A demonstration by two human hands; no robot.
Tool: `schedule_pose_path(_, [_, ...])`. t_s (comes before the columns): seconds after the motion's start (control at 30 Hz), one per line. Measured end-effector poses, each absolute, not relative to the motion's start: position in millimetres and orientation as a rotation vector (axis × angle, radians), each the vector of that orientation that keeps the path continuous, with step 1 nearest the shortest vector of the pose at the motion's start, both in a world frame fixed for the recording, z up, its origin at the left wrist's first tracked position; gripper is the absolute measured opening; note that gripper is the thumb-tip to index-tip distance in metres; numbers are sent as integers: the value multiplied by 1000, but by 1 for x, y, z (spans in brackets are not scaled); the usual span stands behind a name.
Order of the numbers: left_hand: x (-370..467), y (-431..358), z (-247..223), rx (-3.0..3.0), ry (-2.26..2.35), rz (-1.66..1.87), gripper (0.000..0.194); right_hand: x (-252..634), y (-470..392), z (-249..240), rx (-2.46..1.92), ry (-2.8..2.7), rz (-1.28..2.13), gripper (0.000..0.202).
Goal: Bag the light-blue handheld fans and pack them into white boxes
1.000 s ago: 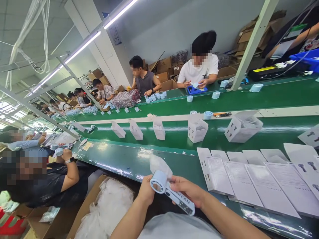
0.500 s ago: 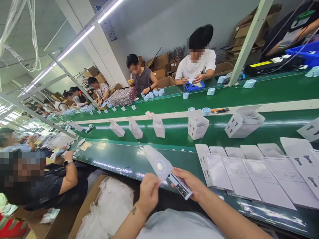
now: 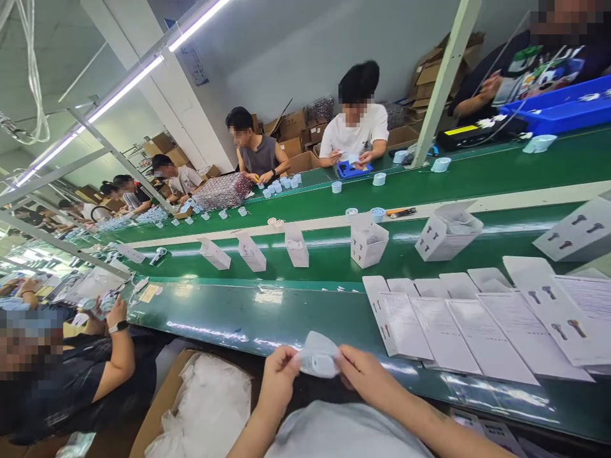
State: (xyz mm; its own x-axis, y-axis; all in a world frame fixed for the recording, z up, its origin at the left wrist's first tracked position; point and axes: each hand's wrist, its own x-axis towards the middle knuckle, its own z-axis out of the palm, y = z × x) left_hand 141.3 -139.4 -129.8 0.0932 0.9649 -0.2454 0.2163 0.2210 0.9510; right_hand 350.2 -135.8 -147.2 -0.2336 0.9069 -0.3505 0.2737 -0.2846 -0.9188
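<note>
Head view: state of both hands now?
Left hand: closed, pinching one side of the translucent white plastic bag.
Right hand: closed, pinching its other side.

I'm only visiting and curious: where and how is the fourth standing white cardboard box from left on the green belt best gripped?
Grip the box by its opposite side walls, below the thin raised flap, reaching in from the camera wearer's side. It stands upright with bare green belt to its left and right, so fingers should fit; the flap would likely bend.
</note>
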Motion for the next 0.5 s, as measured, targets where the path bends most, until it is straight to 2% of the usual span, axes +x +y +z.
schedule_pose_path(0.17, [142, -128, -123, 1189, 1253, 869, 34, 342, -129, -139, -1266, -1344, 1604, 20])
schedule_pose_path(0.27, [152, -121, -126, 1172, 1203, 750, 88, 337, -119, -135, -1149, -1542, 1604, 21])
schedule_pose_path(0.3, [156, -119, -128, 1188, 1240, 746, 91, 343, -111, -134, -1229, -1635, 1555, 19])
schedule_pose_path(0.33, [159, -117, -130, 1216, 1305, 775, 82, 353, -100, -132, -1371, -1702, 1470, 18])
schedule_pose_path(0.4, [161, -114, -131, 1282, 1445, 871, 50, 387, -69, -129, -1756, -1700, 1223, 18])
schedule_pose_path(0.43, [160, -111, -130, 1304, 1487, 915, 39, 409, -52, -129, -1897, -1628, 1125, 26])
schedule_pose_path(0.5, [149, -104, -121, 1320, 1524, 994, 32, 455, -19, -131, -2163, -1501, 979, 32])
